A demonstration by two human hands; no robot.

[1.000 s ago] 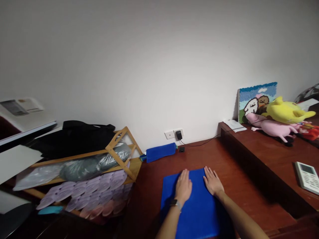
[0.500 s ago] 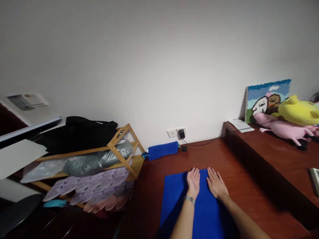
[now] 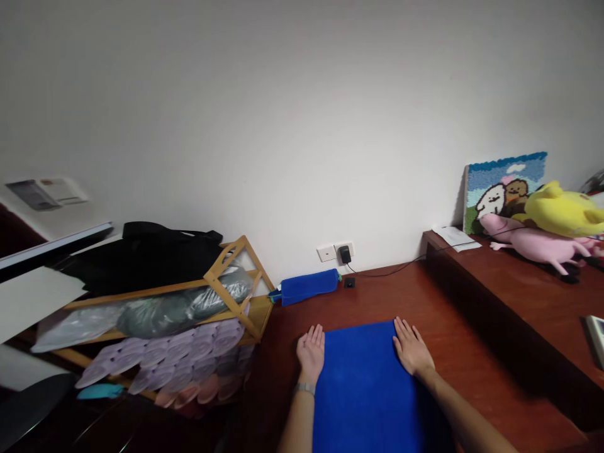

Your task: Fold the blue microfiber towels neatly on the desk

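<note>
Flat silvery-grey band [image 3: 305,388] around the left wrist, bare forearms [image 3: 465,418], bare hands [image 3: 311,357].

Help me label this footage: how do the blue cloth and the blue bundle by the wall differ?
The blue cloth is spread flat; the blue bundle is a narrow strip.
The blue cloth looks larger than the blue bundle.
The left hand and right hand flank the blue cloth; the blue bundle lies near the wall.
Both are blue and on the desk.

Matt cloth [image 3: 362,390] lies on a smooth, faintly glossy wooden desk [image 3: 453,340].
</note>
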